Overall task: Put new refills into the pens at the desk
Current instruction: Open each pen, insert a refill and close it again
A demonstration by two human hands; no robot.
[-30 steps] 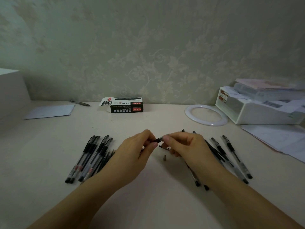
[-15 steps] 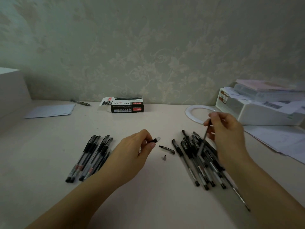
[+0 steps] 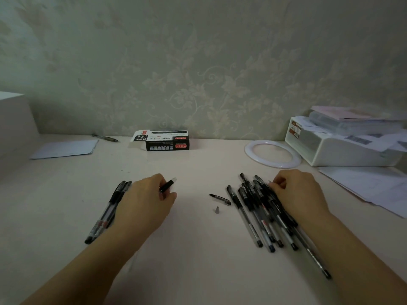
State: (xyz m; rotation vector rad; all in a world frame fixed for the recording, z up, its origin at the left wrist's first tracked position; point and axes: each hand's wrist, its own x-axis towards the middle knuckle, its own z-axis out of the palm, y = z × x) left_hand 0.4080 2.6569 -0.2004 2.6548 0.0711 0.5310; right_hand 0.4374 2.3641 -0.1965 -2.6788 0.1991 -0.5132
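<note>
At a desk, the left hand (image 3: 145,201) grips an emptied pen barrel (image 3: 167,185), ready for refilling, while the right hand (image 3: 297,194) pinches a thin refill (image 3: 270,182) over the right-side pen pile (image 3: 259,208).

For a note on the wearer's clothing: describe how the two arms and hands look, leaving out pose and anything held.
Both arms are bare as far as the picture shows, with no sleeves in view. The left hand and right hand wear no gloves, and no watch, bracelet or ring is visible. Nails are too small to judge.
</note>
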